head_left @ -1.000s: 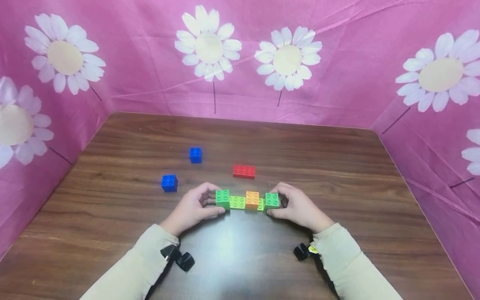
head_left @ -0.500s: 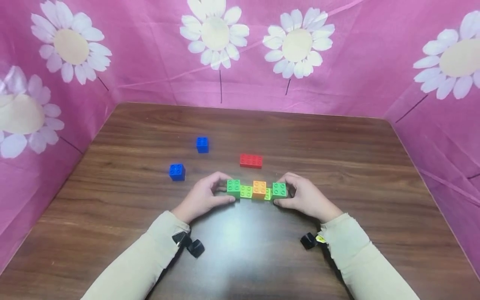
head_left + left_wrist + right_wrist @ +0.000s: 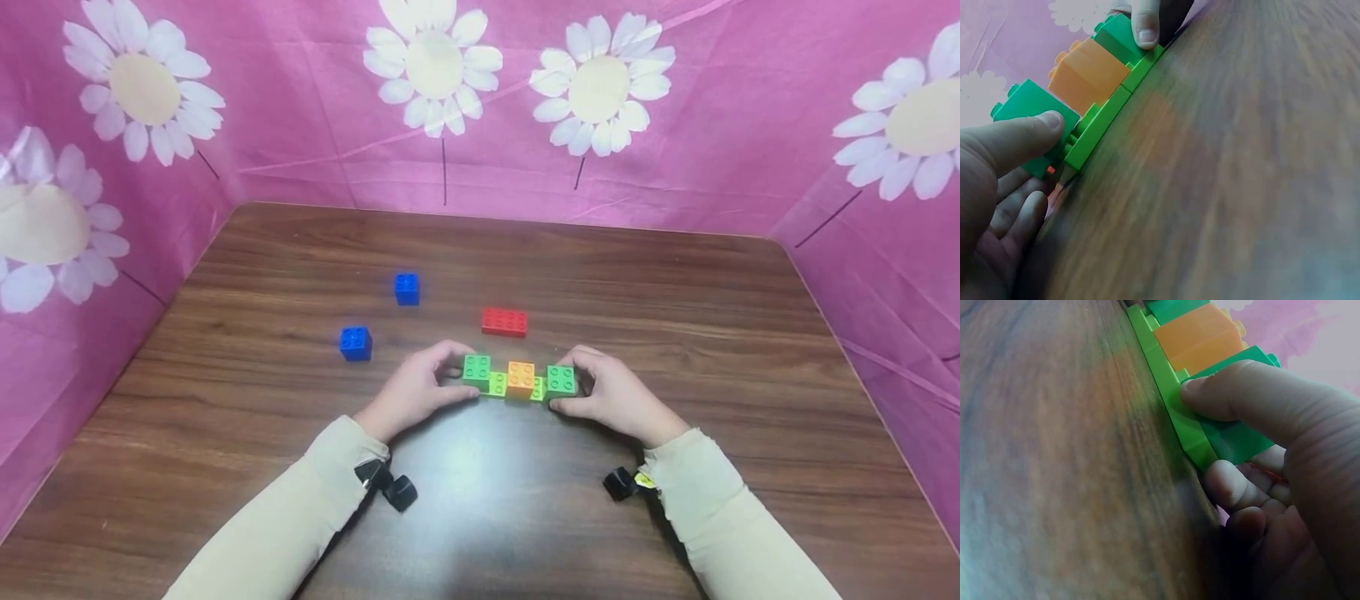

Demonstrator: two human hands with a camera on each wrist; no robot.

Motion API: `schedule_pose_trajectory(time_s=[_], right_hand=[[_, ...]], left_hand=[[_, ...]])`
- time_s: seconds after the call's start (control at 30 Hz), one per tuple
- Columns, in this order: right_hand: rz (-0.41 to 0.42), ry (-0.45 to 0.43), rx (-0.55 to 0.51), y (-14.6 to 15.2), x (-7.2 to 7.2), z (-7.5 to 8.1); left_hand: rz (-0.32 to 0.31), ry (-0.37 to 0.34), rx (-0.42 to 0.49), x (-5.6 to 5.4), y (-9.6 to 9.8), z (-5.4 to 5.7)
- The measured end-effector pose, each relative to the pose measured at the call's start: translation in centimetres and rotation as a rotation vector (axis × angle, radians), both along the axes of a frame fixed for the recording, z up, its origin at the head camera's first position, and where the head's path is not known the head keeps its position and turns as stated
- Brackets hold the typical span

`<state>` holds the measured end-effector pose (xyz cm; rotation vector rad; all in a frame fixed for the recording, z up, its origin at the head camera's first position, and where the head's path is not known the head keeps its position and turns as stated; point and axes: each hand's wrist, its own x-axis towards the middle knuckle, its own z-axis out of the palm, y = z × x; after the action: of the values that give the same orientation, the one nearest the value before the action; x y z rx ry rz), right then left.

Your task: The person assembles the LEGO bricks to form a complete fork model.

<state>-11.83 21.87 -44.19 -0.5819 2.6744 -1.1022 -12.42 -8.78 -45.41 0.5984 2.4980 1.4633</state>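
My left hand (image 3: 420, 385) pinches a green brick (image 3: 476, 371) between thumb and fingers, at the left end of a low lime-green base (image 3: 497, 384). In the left wrist view this green brick (image 3: 1032, 106) sits tilted, with lime studs showing beside its lower edge. An orange brick (image 3: 521, 379) stands on the middle of the base, across the seam between two lime pieces (image 3: 1102, 128). At the right end, my right hand (image 3: 611, 393) grips a second green brick (image 3: 561, 381); its thumb presses the near side and its fingertips reach the base's end (image 3: 1200, 450).
Beyond the hands, a red brick (image 3: 504, 322) lies flat on the brown wooden table (image 3: 637, 283). Two blue bricks (image 3: 356, 343) stand to the left, one farther back. A pink cloth (image 3: 300, 108) with white flowers hangs behind the table and along its sides.
My left hand has moved right with its green brick, closer to the orange brick and over the base's left end. The right hand keeps its grip. The head view has shifted.
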Motion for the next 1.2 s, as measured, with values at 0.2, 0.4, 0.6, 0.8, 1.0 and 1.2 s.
schedule_pose_trajectory(time_s=[0.2, 0.4, 0.6, 0.8, 1.0, 1.2], right_hand=[[-0.006, 0.016, 0.016, 0.2, -0.2, 0.7], [-0.008, 0.031, 0.0, 0.4, -0.2, 1.2], [-0.002, 0.009, 0.004, 0.2, 0.1, 0.4], [-0.012, 0.011, -0.014, 0.0, 0.7, -0.1], [-0.009, 0.024, -0.025, -0.4, 0.6, -0.2], [0.002, 0.027, -0.008, -0.3, 0.5, -0.2]], left_hand=[[-0.033, 0.004, -0.058, -0.6, 0.8, 1.0], [-0.078, 0.068, -0.177, -1.2, 1.2, 2.2], [-0.09, -0.002, -0.218, -1.3, 0.9, 1.9], [-0.076, -0.03, -0.263, -1.0, 1.1, 2.0], [-0.063, -0.021, -0.278, -0.8, 1.0, 2.2], [-0.069, 0.003, -0.263, -0.8, 0.8, 1.7]])
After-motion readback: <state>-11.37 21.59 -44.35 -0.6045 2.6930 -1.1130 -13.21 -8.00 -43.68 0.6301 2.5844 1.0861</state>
